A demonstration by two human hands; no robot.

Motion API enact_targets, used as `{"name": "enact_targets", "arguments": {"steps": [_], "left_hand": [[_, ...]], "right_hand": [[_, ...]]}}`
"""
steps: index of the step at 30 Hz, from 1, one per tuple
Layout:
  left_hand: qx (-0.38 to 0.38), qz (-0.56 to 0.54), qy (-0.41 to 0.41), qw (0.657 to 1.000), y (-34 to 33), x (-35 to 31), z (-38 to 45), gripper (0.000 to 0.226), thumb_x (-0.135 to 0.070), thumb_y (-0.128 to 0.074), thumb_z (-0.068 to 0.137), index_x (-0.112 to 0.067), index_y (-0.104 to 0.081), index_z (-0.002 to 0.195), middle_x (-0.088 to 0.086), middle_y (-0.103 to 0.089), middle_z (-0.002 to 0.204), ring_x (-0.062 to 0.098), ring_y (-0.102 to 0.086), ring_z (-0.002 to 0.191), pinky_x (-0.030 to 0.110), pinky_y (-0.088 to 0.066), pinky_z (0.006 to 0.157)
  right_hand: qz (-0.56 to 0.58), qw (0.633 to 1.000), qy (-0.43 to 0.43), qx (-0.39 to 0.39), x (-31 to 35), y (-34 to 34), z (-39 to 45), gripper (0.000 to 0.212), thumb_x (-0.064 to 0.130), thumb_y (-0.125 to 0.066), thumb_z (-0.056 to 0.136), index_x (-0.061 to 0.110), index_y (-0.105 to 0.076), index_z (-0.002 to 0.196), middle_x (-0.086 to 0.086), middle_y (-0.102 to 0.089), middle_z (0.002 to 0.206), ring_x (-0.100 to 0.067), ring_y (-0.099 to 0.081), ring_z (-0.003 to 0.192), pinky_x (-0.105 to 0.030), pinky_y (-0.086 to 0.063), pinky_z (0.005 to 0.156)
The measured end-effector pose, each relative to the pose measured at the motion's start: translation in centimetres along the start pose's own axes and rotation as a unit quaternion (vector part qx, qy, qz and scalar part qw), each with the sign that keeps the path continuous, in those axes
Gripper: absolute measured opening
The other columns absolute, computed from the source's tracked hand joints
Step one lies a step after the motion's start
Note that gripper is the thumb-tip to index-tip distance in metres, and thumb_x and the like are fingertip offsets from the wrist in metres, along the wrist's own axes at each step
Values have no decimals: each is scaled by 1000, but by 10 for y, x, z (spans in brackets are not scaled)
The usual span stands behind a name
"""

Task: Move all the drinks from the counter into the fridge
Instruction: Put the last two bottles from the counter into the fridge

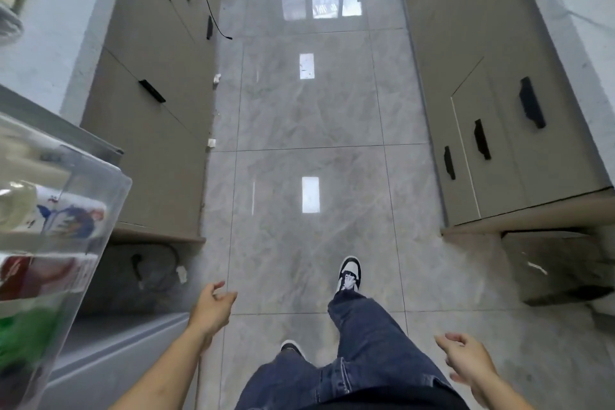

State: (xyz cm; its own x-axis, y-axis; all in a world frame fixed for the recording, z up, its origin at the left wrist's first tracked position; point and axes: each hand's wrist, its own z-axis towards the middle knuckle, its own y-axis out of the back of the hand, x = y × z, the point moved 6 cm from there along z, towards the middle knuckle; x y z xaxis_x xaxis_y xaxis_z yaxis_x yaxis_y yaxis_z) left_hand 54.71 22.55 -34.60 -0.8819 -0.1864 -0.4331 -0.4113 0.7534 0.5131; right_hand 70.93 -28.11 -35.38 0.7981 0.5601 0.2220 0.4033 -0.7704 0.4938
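At far left, blurred drinks (pixel 50 220) inside clear plastic fridge door shelf (pixel 100 210). Near centre-left, left hand (pixel 211 311) empty, fingers loosely curled. Beyond, glossy grey tiled floor (pixel 309 130). Near right, right hand (pixel 467 364) empty, fingers relaxed.

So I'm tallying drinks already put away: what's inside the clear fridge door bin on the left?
Through the clear bin show blurred drink containers: one pale, one red, one green. Exact count and types are hidden by blur and the frame edge.
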Motion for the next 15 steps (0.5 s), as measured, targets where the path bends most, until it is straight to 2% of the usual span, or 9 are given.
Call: {"name": "enact_targets", "arguments": {"steps": [3,6,9,12,15], "left_hand": [[-15,-17,2,1000,-9,-35,3,33,-21,-63,95,-23,-50,125,6,-61,85,22,-59,73,37,-54,73],[-23,-35,23,999,-19,-59,8,32,-21,-63,95,-20,-52,125,7,-62,94,21,-61,77,33,-52,65],[-26,-49,72,996,-26,-63,11,31,-23,-64,94,-17,-57,123,11,-64,100,25,-61,80,29,-49,62],[-32,-70,111,991,-28,-66,16,29,-22,-66,92,-15,-62,120,13,-66,95,26,-59,75,28,-48,60],[-42,-90,148,984,-27,-70,24,30,-20,-68,91,-11,-64,119,17,-66,105,29,-59,79,29,-48,60]], "right_hand": [[-46,998,47,18,84,12,25,44,30,-68,89,9,-59,127,-12,-63,119,-31,-63,101,-39,-54,79],[-78,990,118,22,183,20,47,46,31,-68,89,10,-59,130,-11,-65,114,-27,-62,101,-42,-52,89],[-76,981,174,46,273,15,58,50,33,-69,88,10,-59,131,-9,-64,105,-24,-59,92,-39,-49,84],[-91,971,211,67,349,-1,64,52,37,-68,88,12,-57,132,-11,-65,117,-26,-63,99,-40,-51,85],[-112,961,238,84,410,-23,69,51,37,-69,87,12,-58,130,-11,-66,113,-21,-57,84,-35,-47,77]]}}
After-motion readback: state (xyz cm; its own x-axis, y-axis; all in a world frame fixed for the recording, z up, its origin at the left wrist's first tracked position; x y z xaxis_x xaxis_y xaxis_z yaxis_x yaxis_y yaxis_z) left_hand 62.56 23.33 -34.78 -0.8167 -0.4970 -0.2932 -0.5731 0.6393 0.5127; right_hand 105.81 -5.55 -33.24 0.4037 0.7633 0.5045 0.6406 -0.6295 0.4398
